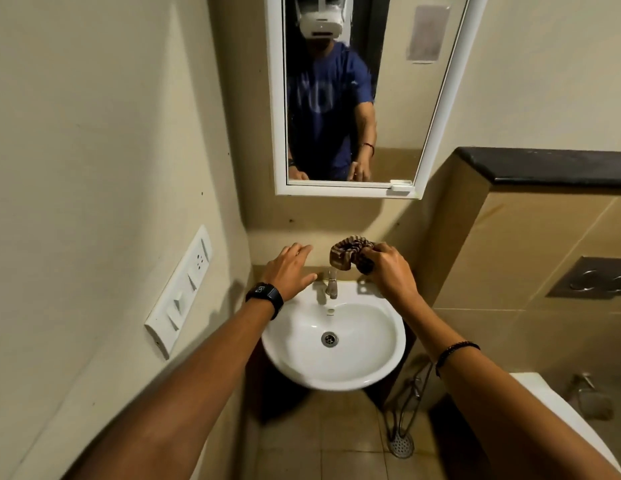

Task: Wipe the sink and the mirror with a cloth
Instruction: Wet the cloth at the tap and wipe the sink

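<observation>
A white round sink [368, 372] hangs on the beige wall, with a metal tap [331, 284] at its back and a drain [329, 339] in the bowl. Above it is a white-framed mirror [399, 109] that reflects a person in a blue shirt. My right hand [388, 271] grips a bunched brown striped cloth [349, 252] above the tap, at the sink's back right. My left hand [290, 268] hovers with fingers spread over the sink's back left rim, holding nothing.
A white switch panel [181, 292] sits on the left wall. On the right stands a tiled half wall with a black ledge [544, 168] and a metal flush plate [593, 278]. A hose with a spray head [402, 431] hangs below the sink, beside a white toilet [558, 417].
</observation>
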